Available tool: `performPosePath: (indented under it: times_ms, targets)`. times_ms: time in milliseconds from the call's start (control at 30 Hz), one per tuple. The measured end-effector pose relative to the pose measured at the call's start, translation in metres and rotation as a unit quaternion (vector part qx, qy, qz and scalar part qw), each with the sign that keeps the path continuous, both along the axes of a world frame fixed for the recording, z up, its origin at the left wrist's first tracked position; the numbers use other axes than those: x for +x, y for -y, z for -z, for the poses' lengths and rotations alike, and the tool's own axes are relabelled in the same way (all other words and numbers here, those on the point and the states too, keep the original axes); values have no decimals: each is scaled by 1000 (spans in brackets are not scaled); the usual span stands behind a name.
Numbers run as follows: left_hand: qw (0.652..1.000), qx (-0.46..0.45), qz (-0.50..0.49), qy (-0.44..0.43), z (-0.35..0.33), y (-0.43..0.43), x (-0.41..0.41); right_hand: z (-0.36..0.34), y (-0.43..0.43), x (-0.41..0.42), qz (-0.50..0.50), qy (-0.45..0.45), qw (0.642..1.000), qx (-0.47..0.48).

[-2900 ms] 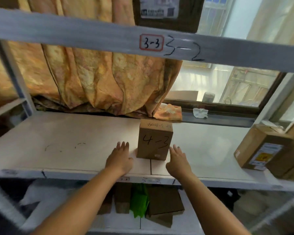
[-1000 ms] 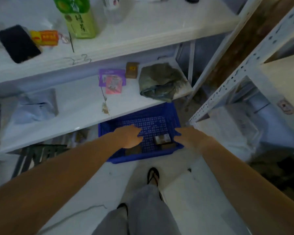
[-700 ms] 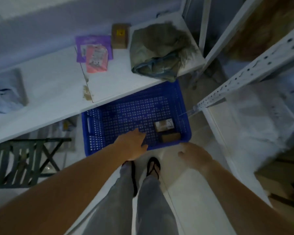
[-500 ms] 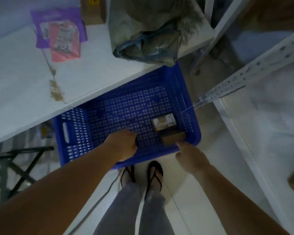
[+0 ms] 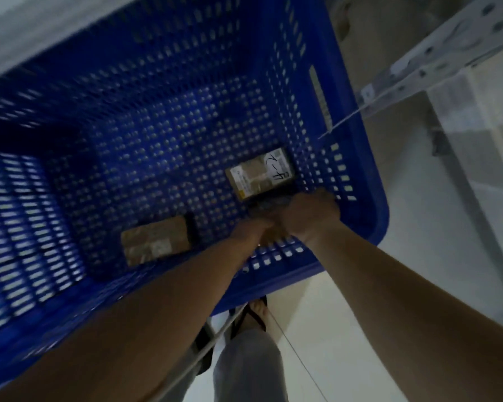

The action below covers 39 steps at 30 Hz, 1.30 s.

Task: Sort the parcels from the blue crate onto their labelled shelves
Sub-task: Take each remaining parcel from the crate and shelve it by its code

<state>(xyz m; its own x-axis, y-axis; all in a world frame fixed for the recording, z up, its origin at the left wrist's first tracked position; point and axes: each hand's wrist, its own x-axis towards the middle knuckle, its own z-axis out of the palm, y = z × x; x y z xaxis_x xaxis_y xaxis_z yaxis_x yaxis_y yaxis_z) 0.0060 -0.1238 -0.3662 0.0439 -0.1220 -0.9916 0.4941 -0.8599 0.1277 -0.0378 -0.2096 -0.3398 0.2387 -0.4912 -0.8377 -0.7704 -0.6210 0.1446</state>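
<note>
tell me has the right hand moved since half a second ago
Yes. The right hand went from outside the blue plastic crate's near rim to inside its near right corner.

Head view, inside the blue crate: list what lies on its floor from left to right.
Brown parcel → the two hands meeting over a dark item that is mostly hidden → labelled parcel with handwriting, near the crate's right wall.
</note>
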Motion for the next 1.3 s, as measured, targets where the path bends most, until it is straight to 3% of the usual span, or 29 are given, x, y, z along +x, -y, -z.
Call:
performPosePath:
  times_ms: [100, 233, 400, 467, 633, 733, 900, 1000, 1167, 1233, 1300]
  targets:
    - [979, 13, -205, 7, -4, -15, 11, -3, 4, 2, 175, 30, 982, 72]
    - [953, -18, -301, 35, -47, -35, 26, -37, -15, 2, 374, 128, 912, 107]
    - [925, -104, -360, 58, -145, -64, 46, -118, -30, -9, 603, 239, 738, 184]
    - [932, -136, -332, 47, -190, -71, 56, -161, -31, -13, 640, 245, 694, 221]
    - [935, -208, -288, 19, -298, -82, 69, -264, -21, -21, 637, 321, 628, 311]
    - [949, -247, -196, 15, -365, -82, 62, -329, -15, -20, 572, 378, 642, 343]
    - [942, -297, -147, 62, -458, -93, 60, -432, -2, -28, 492, 440, 643, 389]
    - [917, -371, -114, 93, -517, -105, 58, -499, -8, -37, 428, 498, 641, 397]
    - [851, -469, -184, 150, -617, -137, 18, -601, -70, -56, 465, 609, 511, 388]
    - [818, -506, -211, 172, -661, -149, -5, -637, -104, -66, 421, 623, 521, 405]
    - [795, -540, -196, 195, -705, -160, -25, -674, -137, -76, 358, 626, 572, 392]
